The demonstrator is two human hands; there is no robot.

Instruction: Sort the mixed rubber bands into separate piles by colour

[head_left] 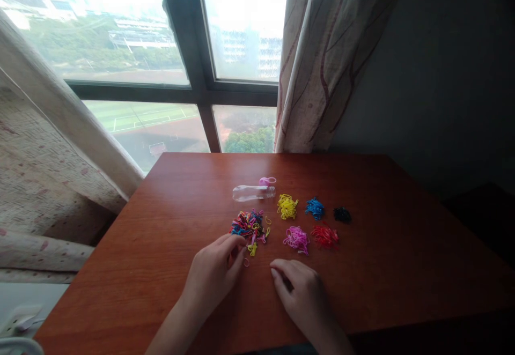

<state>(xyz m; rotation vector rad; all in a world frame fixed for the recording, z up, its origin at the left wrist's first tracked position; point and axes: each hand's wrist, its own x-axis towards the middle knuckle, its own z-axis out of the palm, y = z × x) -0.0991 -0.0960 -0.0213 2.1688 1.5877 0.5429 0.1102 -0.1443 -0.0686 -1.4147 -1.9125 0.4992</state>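
A mixed pile of small coloured rubber bands [249, 224] lies on the wooden table [169, 248]. My left hand [215, 274] rests just below that pile, fingers curled, fingertips touching its near edge beside a loose pink band [246, 262]. My right hand [300, 290] lies on the table to the right, fingers bent and pressed down, nothing visible in it. Sorted heaps sit beyond: yellow [287, 206], blue [314, 208], black [341, 215], pink [296, 238] and red [325, 236].
A clear plastic bottle [253, 193] lies on its side behind the mixed pile, with its pink cap [267, 181] next to it. Curtains hang at both sides of a window behind the table. The table's far edge meets the window sill.
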